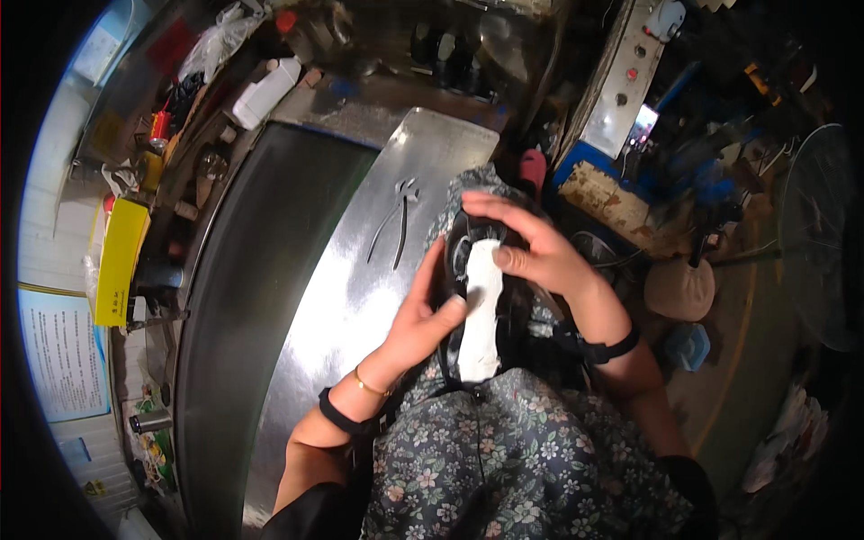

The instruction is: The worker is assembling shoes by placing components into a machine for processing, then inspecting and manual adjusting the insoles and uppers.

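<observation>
A black shoe upper (457, 261) lies sole side up on my lap, with a long white insole (481, 310) along its middle. Its black edges look gathered in around the insole. My left hand (427, 315) grips the shoe's left side, thumb resting near the insole's edge. Across the far end curves my right hand (535, 247), its thumb pressing by the white insole and its fingers over the black material. A floral apron (486, 450) covers my lap beneath the shoe. On the metal tabletop to the left lie dark-handled pincers (402, 220), apart from both hands.
A shiny metal tabletop (315, 306) borders a dark conveyor belt (256, 225) on my left. Beyond the belt are a yellow box (121, 261) and a white bottle (267, 93). At right stand a machine panel with buttons (625, 85) and a round fan guard (823, 238).
</observation>
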A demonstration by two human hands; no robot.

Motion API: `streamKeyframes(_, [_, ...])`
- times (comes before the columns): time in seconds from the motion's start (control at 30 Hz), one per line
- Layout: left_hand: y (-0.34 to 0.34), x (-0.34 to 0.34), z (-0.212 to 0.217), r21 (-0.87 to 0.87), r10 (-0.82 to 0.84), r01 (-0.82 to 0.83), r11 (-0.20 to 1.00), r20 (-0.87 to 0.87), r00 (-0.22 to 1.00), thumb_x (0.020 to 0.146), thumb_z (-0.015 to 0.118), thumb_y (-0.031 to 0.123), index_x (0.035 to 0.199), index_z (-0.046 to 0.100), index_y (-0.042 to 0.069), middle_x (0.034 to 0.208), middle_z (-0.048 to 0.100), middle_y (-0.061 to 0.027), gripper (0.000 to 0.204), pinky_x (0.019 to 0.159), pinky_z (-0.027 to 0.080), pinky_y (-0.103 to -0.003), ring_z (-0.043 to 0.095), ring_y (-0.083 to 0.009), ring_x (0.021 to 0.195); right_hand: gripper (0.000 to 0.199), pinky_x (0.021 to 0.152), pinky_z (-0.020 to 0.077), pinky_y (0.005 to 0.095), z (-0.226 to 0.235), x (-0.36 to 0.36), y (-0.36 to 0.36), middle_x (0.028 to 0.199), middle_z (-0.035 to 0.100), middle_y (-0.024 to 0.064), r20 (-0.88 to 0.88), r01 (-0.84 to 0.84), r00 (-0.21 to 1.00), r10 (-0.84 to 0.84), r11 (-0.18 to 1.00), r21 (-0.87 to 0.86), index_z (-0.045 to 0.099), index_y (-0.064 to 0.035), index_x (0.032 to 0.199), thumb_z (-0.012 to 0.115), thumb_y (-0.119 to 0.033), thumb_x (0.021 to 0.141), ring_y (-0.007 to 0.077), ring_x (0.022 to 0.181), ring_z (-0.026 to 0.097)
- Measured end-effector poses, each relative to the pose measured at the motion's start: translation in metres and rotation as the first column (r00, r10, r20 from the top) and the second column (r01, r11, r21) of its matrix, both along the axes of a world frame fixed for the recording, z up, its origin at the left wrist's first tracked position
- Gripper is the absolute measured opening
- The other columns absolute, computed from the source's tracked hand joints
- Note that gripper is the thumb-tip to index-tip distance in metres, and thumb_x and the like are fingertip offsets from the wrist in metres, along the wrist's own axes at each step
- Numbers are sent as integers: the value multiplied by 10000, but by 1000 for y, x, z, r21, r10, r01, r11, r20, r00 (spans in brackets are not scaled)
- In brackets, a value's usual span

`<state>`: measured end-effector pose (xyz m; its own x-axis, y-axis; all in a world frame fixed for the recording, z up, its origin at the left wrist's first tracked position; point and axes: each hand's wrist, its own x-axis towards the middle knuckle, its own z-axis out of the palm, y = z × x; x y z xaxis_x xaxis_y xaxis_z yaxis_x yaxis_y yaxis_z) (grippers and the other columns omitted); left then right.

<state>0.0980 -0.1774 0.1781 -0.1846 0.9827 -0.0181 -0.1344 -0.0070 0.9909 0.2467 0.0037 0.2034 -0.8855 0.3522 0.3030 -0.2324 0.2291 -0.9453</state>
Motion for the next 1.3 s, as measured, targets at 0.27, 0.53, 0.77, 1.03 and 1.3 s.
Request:
streamKeyframes(0.27, [-100,29,-12,-272,81,-44,961,128,988,1007,542,199,1519,221,-23,1417,483,-116,644,1087,340,-333,453,-205,1298,296,1048,385,329,-18,-35,-21,1194,613,94,-80,167,982,-173,983,-76,613,-3,1148,691,-165,912,202,1179,539])
streamKeyframes(0.53, [-85,36,-28,-311,21,-67,948,-149,989,974,609,264,1492,239,-50,1395,487,-103,710,1049,372,-297,496,-174,1229,248,910,463,295,-16,-43,-38,1044,653,79,-114,409,909,-402,912,44,630,-1,1085,712,-118,883,183,1006,608])
streamKeyframes(0.77, [-96,29,-14,-303,49,41,952,284,958,993,568,357,1450,361,-10,1311,536,-55,621,1007,389,-296,492,-136,1186,248,863,471,274,-13,-38,-45,1002,645,62,-44,379,924,-380,925,-28,626,-11,1096,710,-125,891,141,940,600])
streamKeyframes(1.03, [-90,46,-22,-364,80,-147,920,-192,978,1019,508,353,1417,405,-27,1226,615,-86,559,939,451,-310,570,-163,1109,246,824,481,264,-6,-41,-48,983,642,50,-39,422,906,-422,906,20,629,-16,1086,715,-134,888,122,905,598])
streamKeyframes(1.3, [-102,46,-31,-329,45,-126,936,-241,969,1011,534,223,1494,289,-23,1354,531,-71,595,1028,393,-295,523,-166,1190,255,844,488,289,-7,-44,-50,1000,663,90,-84,448,892,-443,893,48,630,-3,1073,725,-127,871,169,922,625])
